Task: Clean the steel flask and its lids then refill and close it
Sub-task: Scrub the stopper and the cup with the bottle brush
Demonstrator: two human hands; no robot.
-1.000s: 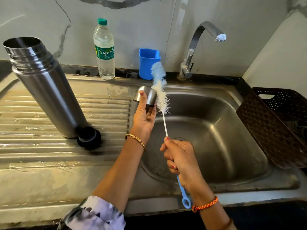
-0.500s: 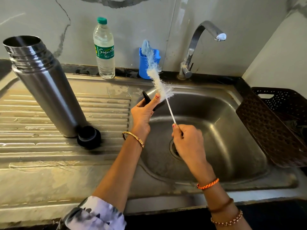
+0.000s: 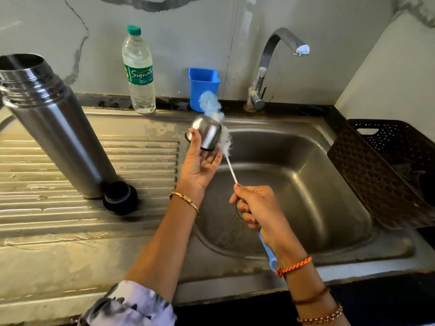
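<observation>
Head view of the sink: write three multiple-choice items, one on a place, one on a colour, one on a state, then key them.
1. Where is the round black inner lid?
A. In the basin
B. On the ribbed drainboard beside the flask's base
C. In the dark basket

2. What colour is the clear plastic water bottle's cap?
A. Green
B. Red
C. White

3. The tall steel flask is:
A. Capped
B. Lying flat
C. Upright, mouth open

Key: 1 B, it sits touching the flask's foot; 2 A, the cap is green; 3 C, its threaded mouth is bare while the left hand holds the steel cup lid.
</observation>
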